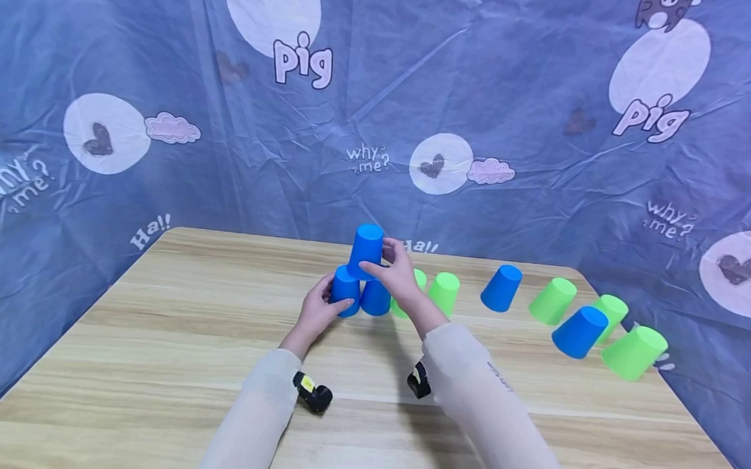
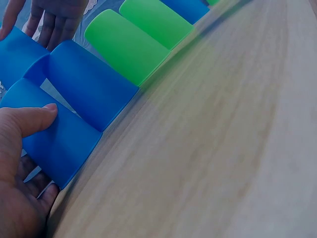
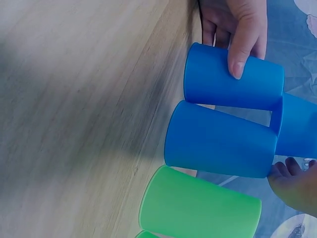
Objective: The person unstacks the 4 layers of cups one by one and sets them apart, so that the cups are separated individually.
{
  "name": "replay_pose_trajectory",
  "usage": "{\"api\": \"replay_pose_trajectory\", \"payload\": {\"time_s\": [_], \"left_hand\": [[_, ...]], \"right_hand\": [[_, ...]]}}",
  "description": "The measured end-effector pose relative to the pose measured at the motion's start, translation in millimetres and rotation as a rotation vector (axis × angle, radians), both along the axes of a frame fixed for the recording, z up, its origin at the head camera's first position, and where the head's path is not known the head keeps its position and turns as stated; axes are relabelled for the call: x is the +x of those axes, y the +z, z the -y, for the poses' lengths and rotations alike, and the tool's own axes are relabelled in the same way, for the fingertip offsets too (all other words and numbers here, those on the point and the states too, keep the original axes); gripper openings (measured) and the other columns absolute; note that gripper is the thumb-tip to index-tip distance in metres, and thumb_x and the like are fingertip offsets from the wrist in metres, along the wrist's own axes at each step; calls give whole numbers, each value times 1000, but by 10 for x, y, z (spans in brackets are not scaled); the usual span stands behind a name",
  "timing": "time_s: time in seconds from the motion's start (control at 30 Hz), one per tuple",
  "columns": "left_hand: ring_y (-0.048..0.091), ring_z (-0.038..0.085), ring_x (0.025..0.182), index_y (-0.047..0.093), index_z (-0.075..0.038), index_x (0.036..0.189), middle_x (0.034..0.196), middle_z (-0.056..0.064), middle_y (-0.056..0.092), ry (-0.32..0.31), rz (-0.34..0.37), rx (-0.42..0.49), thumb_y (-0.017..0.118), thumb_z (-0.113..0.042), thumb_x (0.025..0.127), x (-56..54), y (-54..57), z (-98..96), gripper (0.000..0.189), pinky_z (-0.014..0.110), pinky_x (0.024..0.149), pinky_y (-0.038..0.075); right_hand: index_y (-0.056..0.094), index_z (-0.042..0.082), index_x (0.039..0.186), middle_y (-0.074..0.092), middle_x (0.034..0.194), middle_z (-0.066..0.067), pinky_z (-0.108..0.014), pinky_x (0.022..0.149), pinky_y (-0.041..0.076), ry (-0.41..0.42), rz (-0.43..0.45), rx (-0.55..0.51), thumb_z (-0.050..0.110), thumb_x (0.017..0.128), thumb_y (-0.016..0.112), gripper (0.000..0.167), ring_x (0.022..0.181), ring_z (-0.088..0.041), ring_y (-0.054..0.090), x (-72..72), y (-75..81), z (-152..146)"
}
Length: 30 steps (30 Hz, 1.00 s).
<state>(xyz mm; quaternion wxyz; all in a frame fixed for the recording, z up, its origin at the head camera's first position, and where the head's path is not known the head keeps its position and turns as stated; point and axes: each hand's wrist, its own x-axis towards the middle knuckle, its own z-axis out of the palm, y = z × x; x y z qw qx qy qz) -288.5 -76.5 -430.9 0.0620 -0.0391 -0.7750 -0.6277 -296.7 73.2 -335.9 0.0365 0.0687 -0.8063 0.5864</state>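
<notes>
Two upside-down blue cups stand side by side on the table, the left one (image 1: 346, 289) and the right one (image 1: 376, 298). A third, upper blue cup (image 1: 366, 252) sits across their tops, also upside down. My left hand (image 1: 315, 311) grips the lower left cup, its thumb (image 2: 37, 119) on the near side and the fingers around the far side. With thumb and fingers my right hand (image 1: 404, 273) holds the upper cup from the right, near its rim. Right of the lower pair, two green cups (image 1: 444, 293) stand close by, one partly behind my right hand.
Farther right stand a blue cup (image 1: 501, 288), a green cup (image 1: 553, 301), another blue cup (image 1: 580, 332) and two more green cups (image 1: 635, 353). The wooden table (image 1: 171, 365) ends at a patterned blue cloth (image 1: 369, 107) behind. Black wrist devices (image 1: 313, 394) are on both sleeves.
</notes>
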Motion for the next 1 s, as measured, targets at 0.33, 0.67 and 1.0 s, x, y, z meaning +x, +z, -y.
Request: {"api": "replay_pose_trajectory", "payload": {"time_s": [0.33, 0.67, 1.0], "left_hand": [[35, 29, 117, 35, -10, 131, 129, 15, 39, 1, -4, -23, 65, -17, 78, -10, -13, 1, 62, 43, 95, 29], [35, 30, 117, 36, -10, 131, 129, 15, 39, 5, -10, -17, 65, -17, 77, -10, -1, 3, 62, 43, 94, 29], [36, 29, 117, 36, -11, 131, 128, 14, 40, 4, -8, -16, 65, -17, 77, -13, -11, -2, 61, 43, 94, 29]], "right_hand": [[31, 7, 128, 41, 124, -14, -45, 92, 32, -20, -19, 31, 19, 77, 66, 63, 113, -26, 38, -50, -39, 61], [30, 7, 129, 41, 125, -15, -45, 91, 33, -45, -9, 45, 19, 78, 65, 63, 113, -28, 39, -68, -44, 110], [31, 7, 128, 41, 125, -14, -44, 92, 32, -42, -9, 29, 18, 78, 65, 62, 114, -26, 39, -24, -28, 91]]}}
